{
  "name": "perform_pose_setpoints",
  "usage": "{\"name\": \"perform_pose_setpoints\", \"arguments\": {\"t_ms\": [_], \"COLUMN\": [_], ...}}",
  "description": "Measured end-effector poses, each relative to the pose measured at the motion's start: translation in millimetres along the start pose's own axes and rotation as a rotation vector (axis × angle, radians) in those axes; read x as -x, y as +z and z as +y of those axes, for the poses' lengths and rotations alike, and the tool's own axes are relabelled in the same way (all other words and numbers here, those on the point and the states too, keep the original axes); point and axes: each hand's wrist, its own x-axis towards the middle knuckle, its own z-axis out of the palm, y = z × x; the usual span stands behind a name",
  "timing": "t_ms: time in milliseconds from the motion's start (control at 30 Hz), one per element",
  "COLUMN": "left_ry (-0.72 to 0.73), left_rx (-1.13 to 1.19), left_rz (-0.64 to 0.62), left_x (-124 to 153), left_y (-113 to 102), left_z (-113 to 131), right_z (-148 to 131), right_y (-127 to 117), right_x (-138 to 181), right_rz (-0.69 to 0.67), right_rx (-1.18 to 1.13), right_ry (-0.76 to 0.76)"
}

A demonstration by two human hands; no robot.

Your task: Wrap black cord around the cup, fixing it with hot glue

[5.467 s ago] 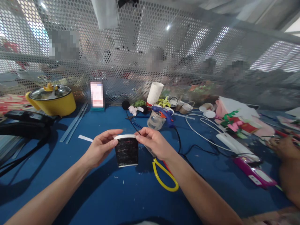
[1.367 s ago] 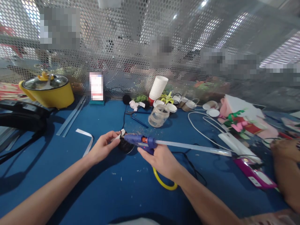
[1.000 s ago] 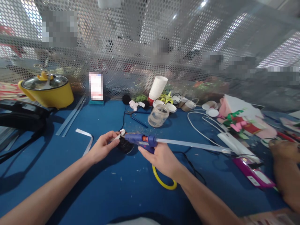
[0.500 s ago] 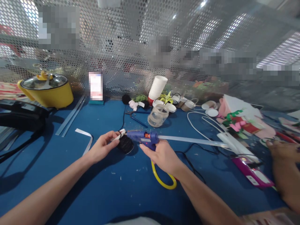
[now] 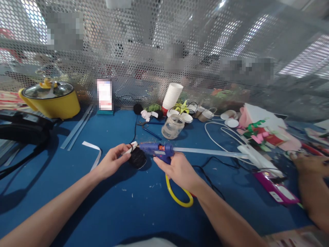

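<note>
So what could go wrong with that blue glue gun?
The glue gun's tip is very close to the fingers of the left hand; if it's hot, they could get burned.

The black thread runs past the tip to the black cup, so it might get stuck in glue.

The clear glue stick pokes far out the back, so it might bump something when the right hand turns.

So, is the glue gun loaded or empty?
Loaded: a clear stick juts from the back of the glue gun, held in the right hand.
</note>
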Motion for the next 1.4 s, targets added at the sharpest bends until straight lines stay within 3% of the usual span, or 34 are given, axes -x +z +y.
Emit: {"name": "perform_pose_setpoints", "arguments": {"t_ms": [333, 700, 1400], "left_ry": [-0.018, -0.015, -0.006], "left_rx": [0.012, 0.094, 0.042], "left_rz": [-0.011, -0.029, -0.035], "left_x": [0, -1, 0], "left_y": [0, -2, -2], "left_z": [1, 0, -1], "right_z": [-1, 5, 6], "right_y": [1, -5, -5], "right_x": [1, -4, -5], "right_rz": [-0.025, -0.141, -0.153], "right_rx": [0.02, -0.105, -0.15], "right_ry": [-0.011, 0.171, 0.189]}}
